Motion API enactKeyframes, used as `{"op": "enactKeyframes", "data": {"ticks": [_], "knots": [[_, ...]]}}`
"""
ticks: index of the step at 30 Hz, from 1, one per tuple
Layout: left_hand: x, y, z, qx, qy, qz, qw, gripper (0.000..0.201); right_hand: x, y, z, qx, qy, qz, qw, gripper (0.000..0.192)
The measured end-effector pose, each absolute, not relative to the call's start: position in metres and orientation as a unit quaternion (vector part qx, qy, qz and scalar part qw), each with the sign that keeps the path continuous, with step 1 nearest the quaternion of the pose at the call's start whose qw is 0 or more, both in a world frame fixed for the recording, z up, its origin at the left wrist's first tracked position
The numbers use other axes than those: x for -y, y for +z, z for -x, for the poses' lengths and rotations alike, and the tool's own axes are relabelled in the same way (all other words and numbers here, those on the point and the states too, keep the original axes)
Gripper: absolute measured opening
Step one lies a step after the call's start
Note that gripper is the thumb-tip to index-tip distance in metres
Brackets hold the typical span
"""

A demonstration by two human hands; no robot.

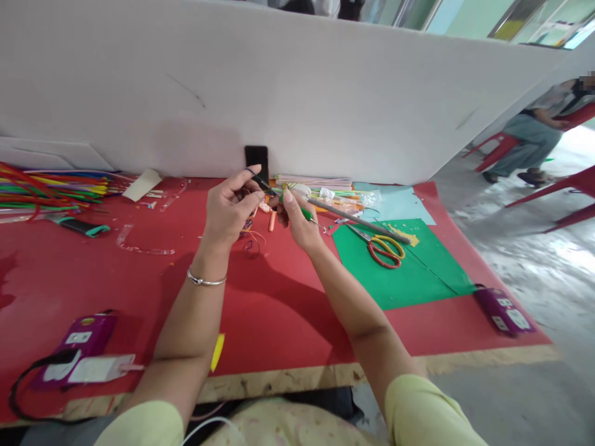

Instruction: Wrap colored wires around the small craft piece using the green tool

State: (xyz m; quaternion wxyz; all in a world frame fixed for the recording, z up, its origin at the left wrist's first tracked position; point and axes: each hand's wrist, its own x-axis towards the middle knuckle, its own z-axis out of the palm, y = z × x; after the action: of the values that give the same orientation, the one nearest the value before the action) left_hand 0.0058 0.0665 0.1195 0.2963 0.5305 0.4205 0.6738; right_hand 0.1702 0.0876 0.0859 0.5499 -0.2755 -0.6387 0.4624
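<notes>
My left hand [229, 209] is raised over the red table [279, 310] and pinches one end of a thin dark wire-like stem [261, 182] between thumb and forefinger. My right hand [297, 222] meets it from the right and grips the same stem together with a small green piece [307, 214]. Both hands hover above small orange and purple scraps [253, 238] on the table. A silver bangle sits on my left wrist.
A bundle of coloured sticks [51, 186] lies at far left. Scissors with yellow and red handles [383, 248] rest on a green sheet [409, 272], beside a long grey rod [357, 220]. Purple devices lie at front left [79, 347] and right [504, 310]. A white partition [279, 93] stands behind; a seated person [543, 130] is at far right.
</notes>
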Motion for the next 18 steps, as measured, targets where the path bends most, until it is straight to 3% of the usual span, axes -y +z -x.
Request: {"op": "enactKeyframes", "data": {"ticks": [5,12,18], "knots": [[-0.069,0.117,-0.004,-0.420,0.665,-0.533,0.312,0.044,-0.085,0.088,-0.173,0.659,0.431,0.284,0.547,0.069],[-0.067,0.118,-0.002,-0.422,0.665,-0.541,0.295,0.040,-0.084,0.092,-0.178,0.729,0.286,0.260,0.565,0.061],[-0.067,0.117,0.003,-0.414,0.658,-0.546,0.312,0.051,-0.084,0.098,-0.184,0.749,0.279,0.243,0.549,0.059]]}}
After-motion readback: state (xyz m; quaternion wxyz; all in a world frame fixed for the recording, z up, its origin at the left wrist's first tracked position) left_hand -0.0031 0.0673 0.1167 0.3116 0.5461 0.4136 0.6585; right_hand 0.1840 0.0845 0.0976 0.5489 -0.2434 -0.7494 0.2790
